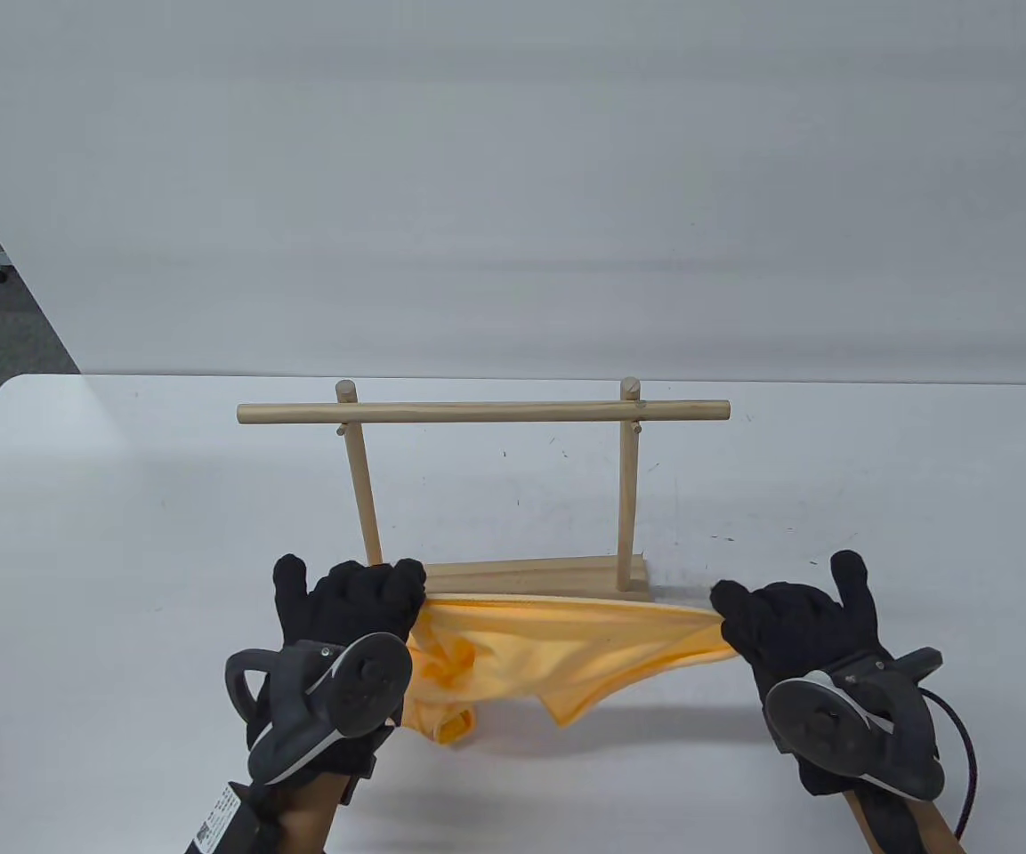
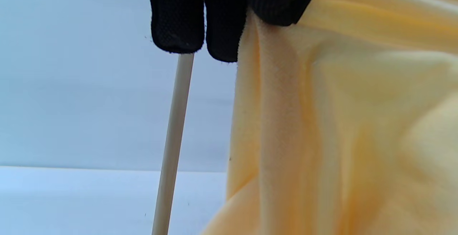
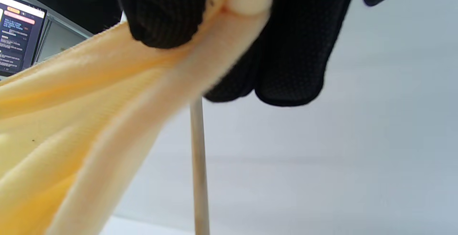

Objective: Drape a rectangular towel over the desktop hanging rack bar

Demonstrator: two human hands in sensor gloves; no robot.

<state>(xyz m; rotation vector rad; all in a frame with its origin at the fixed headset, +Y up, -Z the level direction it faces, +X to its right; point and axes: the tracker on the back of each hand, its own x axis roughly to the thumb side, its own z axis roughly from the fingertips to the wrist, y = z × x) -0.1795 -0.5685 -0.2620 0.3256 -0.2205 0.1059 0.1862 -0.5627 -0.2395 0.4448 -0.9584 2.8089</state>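
Observation:
A yellow towel (image 1: 557, 645) is stretched between my two hands, lifted just in front of the wooden rack's base (image 1: 530, 576). My left hand (image 1: 348, 600) grips its left end; the cloth bunches and hangs below it. My right hand (image 1: 766, 618) grips its right end. The rack's horizontal bar (image 1: 481, 412) sits bare on two posts behind the towel. In the left wrist view my fingers (image 2: 193, 24) pinch the towel (image 2: 340, 120) beside a rack post (image 2: 173, 145). In the right wrist view my fingers (image 3: 286, 49) clamp the towel (image 3: 89, 113) in front of a post (image 3: 199, 170).
The white table (image 1: 121, 534) holds only the rack. Its far edge runs just behind the rack, with a pale wall beyond. A monitor (image 3: 18, 38) shows at the left of the right wrist view.

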